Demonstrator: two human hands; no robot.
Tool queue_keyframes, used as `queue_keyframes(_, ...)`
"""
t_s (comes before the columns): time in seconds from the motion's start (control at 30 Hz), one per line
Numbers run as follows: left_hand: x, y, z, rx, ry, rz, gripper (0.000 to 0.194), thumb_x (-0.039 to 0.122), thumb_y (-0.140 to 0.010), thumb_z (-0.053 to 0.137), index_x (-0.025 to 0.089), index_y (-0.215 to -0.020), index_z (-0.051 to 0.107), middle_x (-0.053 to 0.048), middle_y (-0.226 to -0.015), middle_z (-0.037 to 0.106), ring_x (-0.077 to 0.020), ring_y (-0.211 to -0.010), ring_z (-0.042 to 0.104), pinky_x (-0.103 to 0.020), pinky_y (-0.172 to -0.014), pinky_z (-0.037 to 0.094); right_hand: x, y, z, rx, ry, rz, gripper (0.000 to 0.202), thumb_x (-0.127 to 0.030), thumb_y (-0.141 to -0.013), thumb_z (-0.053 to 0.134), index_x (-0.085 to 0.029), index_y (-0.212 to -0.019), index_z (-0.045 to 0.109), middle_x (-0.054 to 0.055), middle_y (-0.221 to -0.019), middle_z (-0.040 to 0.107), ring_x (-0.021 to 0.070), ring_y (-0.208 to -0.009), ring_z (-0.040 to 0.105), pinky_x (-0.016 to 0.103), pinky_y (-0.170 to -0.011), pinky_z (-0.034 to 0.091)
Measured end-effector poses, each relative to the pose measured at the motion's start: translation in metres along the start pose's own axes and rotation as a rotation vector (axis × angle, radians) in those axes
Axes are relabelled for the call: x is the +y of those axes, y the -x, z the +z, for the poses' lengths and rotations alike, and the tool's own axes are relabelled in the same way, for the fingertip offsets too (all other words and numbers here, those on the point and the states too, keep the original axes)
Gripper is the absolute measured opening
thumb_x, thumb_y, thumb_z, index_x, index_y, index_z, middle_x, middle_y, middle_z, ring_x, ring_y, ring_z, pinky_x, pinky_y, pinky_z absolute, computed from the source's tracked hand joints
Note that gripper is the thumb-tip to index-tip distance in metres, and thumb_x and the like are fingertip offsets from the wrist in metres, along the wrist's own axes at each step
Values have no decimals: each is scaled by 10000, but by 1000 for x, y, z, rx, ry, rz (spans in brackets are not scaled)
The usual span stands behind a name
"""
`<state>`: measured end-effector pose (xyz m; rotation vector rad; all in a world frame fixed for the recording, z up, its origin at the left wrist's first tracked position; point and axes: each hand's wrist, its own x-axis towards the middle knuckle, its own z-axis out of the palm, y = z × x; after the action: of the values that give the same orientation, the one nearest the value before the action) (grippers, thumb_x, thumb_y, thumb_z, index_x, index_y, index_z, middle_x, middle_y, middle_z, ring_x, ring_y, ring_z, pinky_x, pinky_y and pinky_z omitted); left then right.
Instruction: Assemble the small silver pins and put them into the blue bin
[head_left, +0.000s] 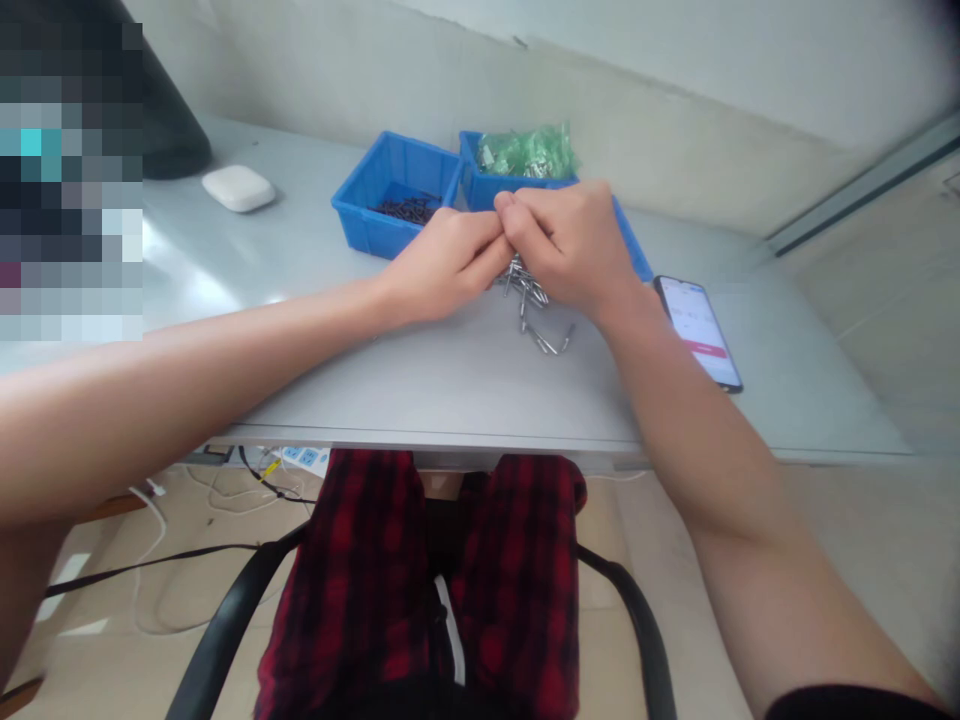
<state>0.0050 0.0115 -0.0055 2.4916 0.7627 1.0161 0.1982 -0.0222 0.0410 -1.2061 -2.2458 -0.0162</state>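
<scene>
My left hand [454, 262] and my right hand [576, 245] meet above the desk, their fingertips touching. Both are closed, thumb against fingers; whatever is between the fingers is too small or hidden to make out. Just below them lies a loose pile of thin silver metal fasteners [531, 292], partly covered by my right hand. A few of these have strayed toward the desk's front edge. Behind my left hand stands a blue bin [360, 232] with dark screws [409, 208] at its bottom.
Farther back, another blue bin [471, 185] holds a green plastic bag [529, 152]. A blue edge [634, 240] shows behind my right wrist. A lit phone [697, 330] lies at right, a white rounded case [238, 188] at left. The desk's front edge [450, 438] is above my lap.
</scene>
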Motion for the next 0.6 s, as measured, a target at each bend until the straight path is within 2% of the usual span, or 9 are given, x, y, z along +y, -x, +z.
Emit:
queue_keyframes(0.13, -1, 1, 2, -31, 23, 26, 389, 298, -1113, 468, 226, -754, 600, -23, -703, 636, -186, -750, 676, -355, -850, 572, -2, 0, 1, 10, 20, -27, 510, -424, -1154, 466, -297, -703, 263, 18, -593, 416, 247, -659, 532, 431, -739, 428)
queue_keyframes(0.3, 0, 2, 3, -7, 43, 54, 417, 284, -1108, 466, 244, -696, 517, -16, -667, 616, -166, -671, 604, -346, -791, 525, -4, 0, 3, 18, 17, -29, 551, -363, -1168, 512, -293, -688, 251, 8, -599, 459, 233, -657, 576, 422, -732, 436)
queue_keyframes(0.43, 0, 1, 4, 4, 33, 48, 422, 294, -1128, 457, 243, -717, 537, -16, -659, 611, -179, -694, 642, -346, -795, 545, -3, 0, 4, 39, -1, -40, 581, -313, -1166, 560, -294, -680, 244, -6, -584, 410, 224, -622, 531, 418, -710, 411)
queue_keyframes(0.6, 1, 2, 4, 17, 23, 39, 397, 308, -1092, 460, 243, -709, 544, -30, -669, 616, -199, -714, 659, -371, -814, 564, -2, 0, 5, 51, -16, -69, 569, -309, -1179, 550, -299, -696, 248, -5, -604, 441, 229, -622, 534, 418, -718, 402)
